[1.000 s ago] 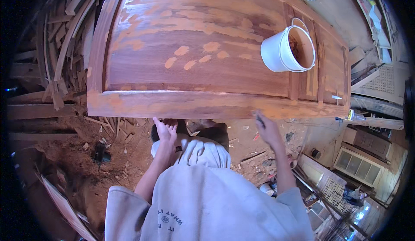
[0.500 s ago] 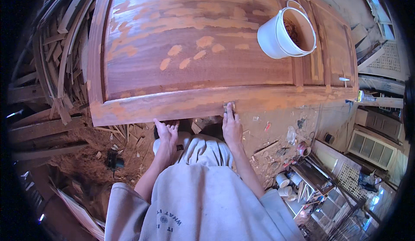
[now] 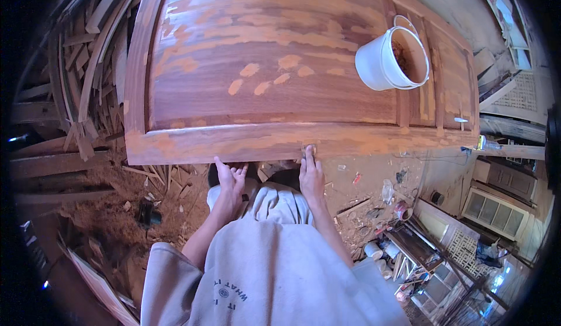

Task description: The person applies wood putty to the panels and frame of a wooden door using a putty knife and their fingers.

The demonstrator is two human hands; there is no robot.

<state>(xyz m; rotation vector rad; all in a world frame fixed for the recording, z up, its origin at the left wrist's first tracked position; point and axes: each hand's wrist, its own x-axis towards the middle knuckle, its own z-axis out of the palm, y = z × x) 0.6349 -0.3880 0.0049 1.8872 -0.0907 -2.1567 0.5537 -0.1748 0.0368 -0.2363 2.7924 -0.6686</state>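
- Dusty workshop floor [image 3: 193, 221], strewn with sawdust and scraps, surrounds a reddish-brown panelled wooden door [image 3: 234, 107] lying flat before the person.
- Right hand [image 3: 312, 177]: nearly closed, index finger straight, holding a small flat piece [image 3: 308, 149] against the door's near rail; its exact kind is too small to tell.
- Left hand [image 3: 232, 180]: palm up, half open, thumb spread, at the door's near edge with nothing visible in it; whether the fingers bear on the wood, I cannot tell.
- Orange-tan patches [image 3: 288, 62] mark the door's panel and rails.
- White bucket [image 3: 377, 63], wire-handled, stands on the door towards the right, reddish-brown matter inside.
- Small white object [image 3: 460, 120] lies near the door's right end.
- Timber offcuts [image 3: 82, 80] pile up at left.
- Paned wooden frame [image 3: 497, 212] stands at far right.
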